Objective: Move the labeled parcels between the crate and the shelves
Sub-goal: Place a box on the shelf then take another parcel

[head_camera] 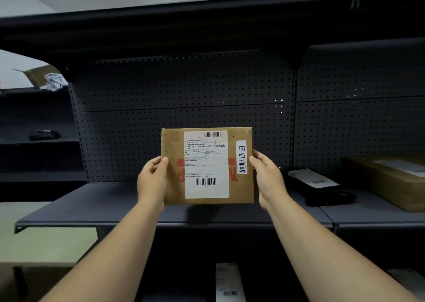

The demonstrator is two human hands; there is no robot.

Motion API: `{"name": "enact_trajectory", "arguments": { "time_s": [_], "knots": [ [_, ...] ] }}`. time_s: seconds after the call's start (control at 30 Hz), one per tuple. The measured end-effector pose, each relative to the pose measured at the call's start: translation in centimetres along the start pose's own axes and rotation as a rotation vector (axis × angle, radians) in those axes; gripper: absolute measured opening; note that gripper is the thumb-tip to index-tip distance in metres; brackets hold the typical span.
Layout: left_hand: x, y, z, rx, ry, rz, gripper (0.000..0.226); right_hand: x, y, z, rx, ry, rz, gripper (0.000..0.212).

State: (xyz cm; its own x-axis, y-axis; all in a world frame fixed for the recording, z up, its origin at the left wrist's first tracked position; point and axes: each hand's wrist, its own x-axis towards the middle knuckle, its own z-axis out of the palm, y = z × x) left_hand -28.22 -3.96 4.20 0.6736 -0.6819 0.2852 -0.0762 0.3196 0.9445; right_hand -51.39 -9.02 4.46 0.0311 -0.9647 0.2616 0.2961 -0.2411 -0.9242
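A flat brown cardboard parcel (174,186) with a white shipping label and a small handwritten sticker is held up in front of the dark shelf unit. My left hand (151,182) grips its left edge and my right hand (268,177) grips its right edge. The parcel hangs just above the grey middle shelf board (110,202), label facing me. No crate is in view.
A black bagged parcel (322,189) and a large brown box (388,182) lie on the shelf to the right. Another labeled parcel (230,283) sits on the shelf below. Left shelves hold a dark item (43,135) and an open carton (39,77). Pegboard backs the shelves.
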Motion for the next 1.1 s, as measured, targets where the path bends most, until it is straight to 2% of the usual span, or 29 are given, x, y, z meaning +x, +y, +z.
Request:
{"name": "enact_trajectory", "arguments": {
  "time_s": [0.17,0.23,0.37,0.5,0.63,0.83,1.1],
  "knots": [
    [0.9,-0.5,-0.5,-0.051,-0.052,-0.019,0.016,-0.7,0.2,0.8,-0.036,0.048,-0.06,0.015],
    [1.2,-0.8,-0.7,-0.075,-0.059,-0.023,0.011,-0.9,0.2,1.1,-0.045,0.075,-0.083,0.015],
    [1.3,-1.3,-1.0,-0.1,-0.074,-0.012,0.017,-1.4,0.3,1.6,-0.06,0.12,-0.113,0.018],
    [1.3,-1.5,-0.9,-0.116,-0.112,-0.014,0.006,-2.1,0.3,1.6,-0.049,0.165,-0.135,0.014],
    [0.8,-1.0,0.2,-0.139,-0.172,0.007,0.008,-3.0,-0.3,0.5,-0.063,0.23,-0.163,0.015],
    [-1.8,-0.5,5.2,-0.171,-0.324,0.01,0.007,-5.0,-2.3,-4.2,-0.127,0.395,-0.209,0.02],
    [-9.7,0.5,15.7,-0.22,-0.563,-0.027,0.01,-9.2,-6.7,-14.8,-0.204,0.658,-0.254,0.026]
  ]
}}
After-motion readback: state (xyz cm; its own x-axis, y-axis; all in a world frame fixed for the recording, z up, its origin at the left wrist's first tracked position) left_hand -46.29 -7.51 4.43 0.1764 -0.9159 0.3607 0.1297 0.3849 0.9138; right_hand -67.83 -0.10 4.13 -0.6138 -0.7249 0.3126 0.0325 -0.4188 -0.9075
